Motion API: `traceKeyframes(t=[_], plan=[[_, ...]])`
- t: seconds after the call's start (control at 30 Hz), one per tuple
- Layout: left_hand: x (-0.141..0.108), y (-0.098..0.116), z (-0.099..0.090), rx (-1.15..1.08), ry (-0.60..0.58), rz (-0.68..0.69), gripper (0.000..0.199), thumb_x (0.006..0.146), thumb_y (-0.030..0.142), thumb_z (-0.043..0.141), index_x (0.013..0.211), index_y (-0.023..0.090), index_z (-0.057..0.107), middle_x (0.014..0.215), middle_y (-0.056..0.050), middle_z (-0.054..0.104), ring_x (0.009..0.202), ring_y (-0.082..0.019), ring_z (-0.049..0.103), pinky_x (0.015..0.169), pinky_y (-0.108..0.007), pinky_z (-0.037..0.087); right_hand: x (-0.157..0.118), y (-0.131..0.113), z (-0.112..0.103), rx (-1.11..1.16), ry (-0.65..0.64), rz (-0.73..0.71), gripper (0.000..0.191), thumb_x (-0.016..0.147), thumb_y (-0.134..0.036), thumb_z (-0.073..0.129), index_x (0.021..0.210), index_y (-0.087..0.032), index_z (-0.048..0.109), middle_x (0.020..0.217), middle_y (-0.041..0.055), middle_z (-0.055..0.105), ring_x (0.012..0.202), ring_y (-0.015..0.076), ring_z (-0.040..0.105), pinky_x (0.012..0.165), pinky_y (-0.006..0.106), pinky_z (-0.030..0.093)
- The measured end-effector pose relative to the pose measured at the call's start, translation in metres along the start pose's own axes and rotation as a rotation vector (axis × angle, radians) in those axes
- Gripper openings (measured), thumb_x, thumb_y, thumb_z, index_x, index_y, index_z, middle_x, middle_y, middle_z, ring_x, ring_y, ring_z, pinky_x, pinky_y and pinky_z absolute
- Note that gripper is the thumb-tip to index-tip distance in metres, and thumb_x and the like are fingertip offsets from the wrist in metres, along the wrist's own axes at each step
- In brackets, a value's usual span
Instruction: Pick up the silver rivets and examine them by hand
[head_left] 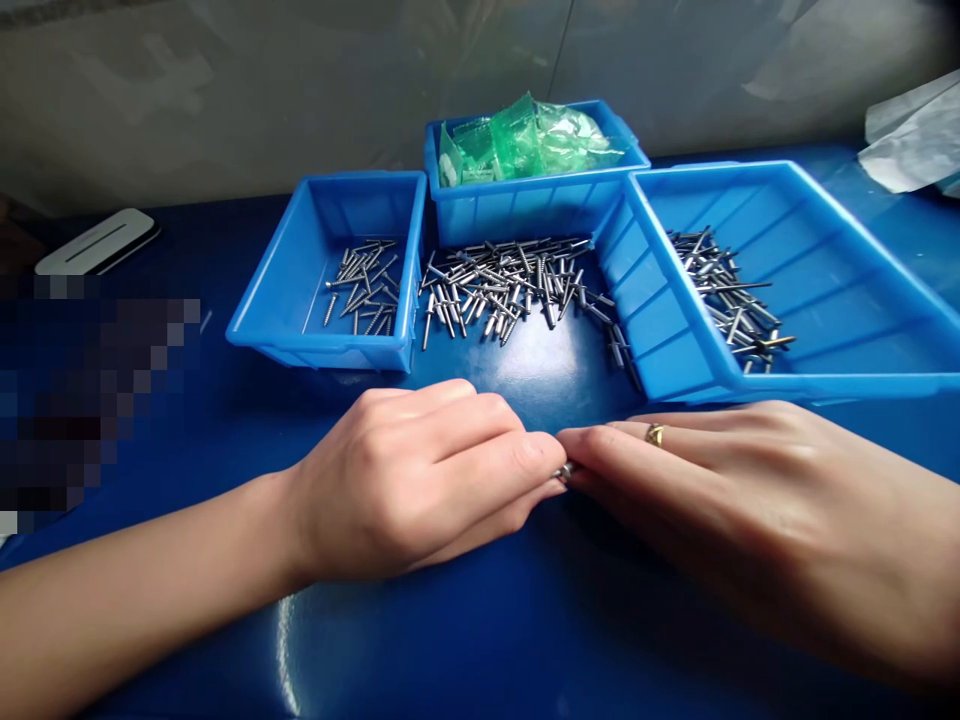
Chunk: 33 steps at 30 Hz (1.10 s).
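Head view is looking down on a glossy blue table (465, 640), and the loose pile of metal fasteners (510, 285) lying bare on it is serving as my landmark; nearer the person than that pile, both hands are resting on the table with their fingertips meeting. The left hand (416, 480) is lying knuckles up, fingers curled and pressed together, its thumb and forefinger pinching a small metal piece (566, 470); the right hand (720, 480), wearing a gold ring (655, 434), is reaching in with fingers close together and nearly straight, its fingertips touching the same piece, though whether they are truly gripping it I cannot tell; only a glint of the piece is showing between the two sets of fingertips.

Left of the pile a small blue tray (289, 300) is holding a scatter of screws (364, 285); right of the pile a larger blue tray (862, 300) is holding more fasteners (724, 295) towards its left end; behind the pile a third blue bin (525, 210) is brimming with crumpled green plastic bags (532, 140). Far left of the pile a white flat device (97, 243) is lying near the wall; far right, some white plastic sheeting (911, 140) is sitting at the table's edge.
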<state>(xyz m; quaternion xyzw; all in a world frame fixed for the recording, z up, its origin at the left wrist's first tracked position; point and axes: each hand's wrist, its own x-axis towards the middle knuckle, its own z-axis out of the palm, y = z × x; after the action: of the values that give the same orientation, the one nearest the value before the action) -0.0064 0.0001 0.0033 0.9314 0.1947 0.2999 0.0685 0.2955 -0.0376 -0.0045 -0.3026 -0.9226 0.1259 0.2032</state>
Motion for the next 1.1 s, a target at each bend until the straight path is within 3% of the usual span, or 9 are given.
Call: traceKeyframes(t=[0.23, 0.4, 0.5, 0.63, 0.73, 0.9, 1.1], plan=[[-0.002, 0.002, -0.005, -0.028, -0.015, 0.0, 0.025, 0.13, 0.014, 0.073, 0.118, 0.026, 0.092, 0.098, 0.001, 0.096, 0.083, -0.017, 0.088, 0.082, -0.027, 0.076, 0.002, 0.0, 0.0, 0.01, -0.015, -0.014, 0.038, 0.115, 0.004, 0.046, 0.112, -0.028, 0.067, 0.085, -0.0008, 0.074, 0.061, 0.0208, 0.068, 0.059, 0.038, 0.048], [-0.004, 0.003, -0.003, -0.025, -0.004, -0.005, 0.022, 0.127, 0.012, 0.078, 0.115, 0.024, 0.092, 0.101, 0.001, 0.095, 0.084, -0.016, 0.087, 0.087, -0.024, 0.072, -0.001, -0.002, -0.002, -0.003, -0.008, -0.037, 0.04, 0.122, 0.002, 0.043, 0.113, -0.026, 0.069, 0.083, -0.0023, 0.07, 0.061, 0.0191, 0.064, 0.06, 0.037, 0.047], [-0.004, 0.001, 0.001, -0.017, -0.005, 0.018, 0.02, 0.126, 0.012, 0.08, 0.116, 0.023, 0.093, 0.104, 0.0, 0.095, 0.086, -0.016, 0.088, 0.089, -0.023, 0.071, 0.0, -0.001, -0.002, -0.031, 0.004, -0.07, 0.04, 0.132, -0.005, 0.041, 0.113, -0.026, 0.07, 0.086, -0.0027, 0.07, 0.062, 0.0183, 0.065, 0.061, 0.037, 0.045], [-0.005, 0.001, 0.004, -0.012, 0.004, 0.06, 0.026, 0.126, 0.013, 0.073, 0.112, 0.024, 0.091, 0.11, -0.001, 0.097, 0.09, -0.015, 0.089, 0.09, -0.023, 0.071, 0.013, -0.001, -0.004, -0.101, 0.034, -0.081, 0.059, 0.143, -0.024, 0.03, 0.099, -0.026, 0.069, 0.081, -0.0011, 0.071, 0.058, 0.0174, 0.065, 0.059, 0.04, 0.044], [-0.006, 0.002, 0.005, -0.009, 0.004, 0.072, 0.034, 0.128, 0.012, 0.065, 0.108, 0.026, 0.089, 0.114, 0.0, 0.098, 0.088, -0.015, 0.087, 0.083, -0.026, 0.068, 0.022, 0.0, -0.01, -0.101, 0.01, -0.126, 0.061, 0.144, -0.024, 0.033, 0.095, -0.025, 0.069, 0.081, 0.0004, 0.077, 0.055, 0.0154, 0.068, 0.056, 0.037, 0.046], [-0.003, 0.001, 0.002, -0.021, -0.066, 0.089, 0.038, 0.127, 0.006, 0.062, 0.102, 0.025, 0.083, 0.089, 0.003, 0.089, 0.073, -0.015, 0.076, 0.072, -0.03, 0.062, 0.018, 0.001, -0.012, -0.151, -0.017, -0.149, 0.059, 0.14, -0.013, 0.032, 0.096, -0.026, 0.068, 0.094, 0.0033, 0.089, 0.063, 0.0168, 0.076, 0.055, 0.038, 0.048], [0.003, 0.0, 0.003, -0.02, -0.058, 0.074, 0.049, 0.132, -0.001, 0.051, 0.096, 0.022, 0.076, 0.076, 0.005, 0.074, 0.061, -0.015, 0.057, 0.064, -0.031, 0.053, 0.016, -0.001, -0.005, -0.121, 0.036, -0.081, 0.059, 0.144, -0.029, 0.035, 0.097, -0.026, 0.071, 0.092, 0.0038, 0.089, 0.058, 0.0164, 0.074, 0.051, 0.036, 0.048]])
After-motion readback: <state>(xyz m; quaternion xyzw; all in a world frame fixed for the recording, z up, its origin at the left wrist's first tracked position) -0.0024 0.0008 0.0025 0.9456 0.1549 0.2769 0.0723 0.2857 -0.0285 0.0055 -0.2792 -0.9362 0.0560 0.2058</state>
